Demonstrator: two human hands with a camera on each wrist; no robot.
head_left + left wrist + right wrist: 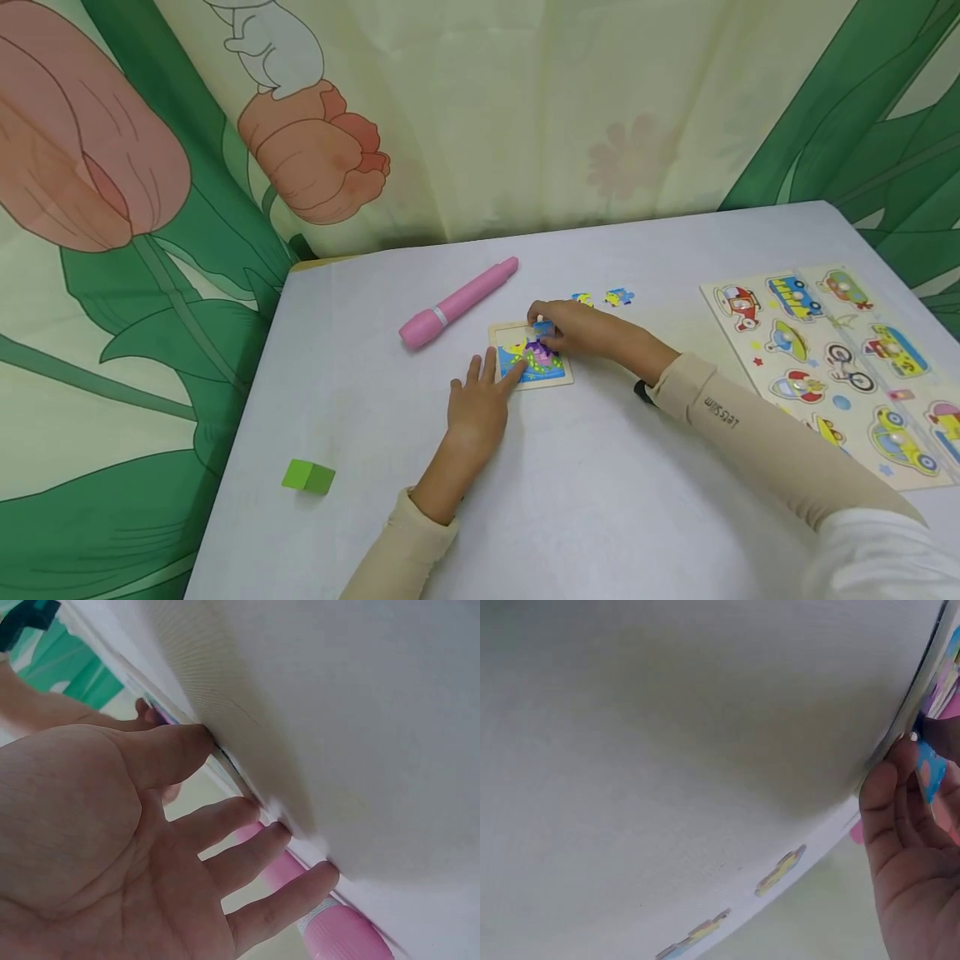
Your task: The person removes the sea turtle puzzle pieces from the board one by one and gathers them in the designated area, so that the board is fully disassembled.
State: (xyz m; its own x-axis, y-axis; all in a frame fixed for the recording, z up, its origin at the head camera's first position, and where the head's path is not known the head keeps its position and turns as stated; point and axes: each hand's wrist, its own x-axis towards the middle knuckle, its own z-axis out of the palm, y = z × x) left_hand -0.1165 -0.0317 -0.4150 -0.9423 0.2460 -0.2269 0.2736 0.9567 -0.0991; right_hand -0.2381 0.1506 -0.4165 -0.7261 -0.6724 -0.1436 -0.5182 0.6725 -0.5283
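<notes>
A small wooden jigsaw tray (557,384) with a light rim lies mid-table, and several colourful pieces fill its lower part. My left hand (477,407) lies at its lower left, fingers spread, the thumb reaching over the picture. In the left wrist view the fingertips (324,871) touch the white tabletop. At the tray's upper right, my right hand (588,332) pinches a blue puzzle piece (931,771) between thumb and fingers, over the tray's top part. Part of that piece is hidden by the fingers. Just beyond the right hand lie two loose puzzle pieces, one blue and yellow (619,297), the other mostly yellow (582,298).
Left of the tray lies a pink pen-shaped toy (465,302). A green block (308,477) sits at the table's left side. Under the right forearm and beyond it, a large vehicle peg puzzle board (757,350) covers the right side. A printed curtain (480,117) hangs behind the table.
</notes>
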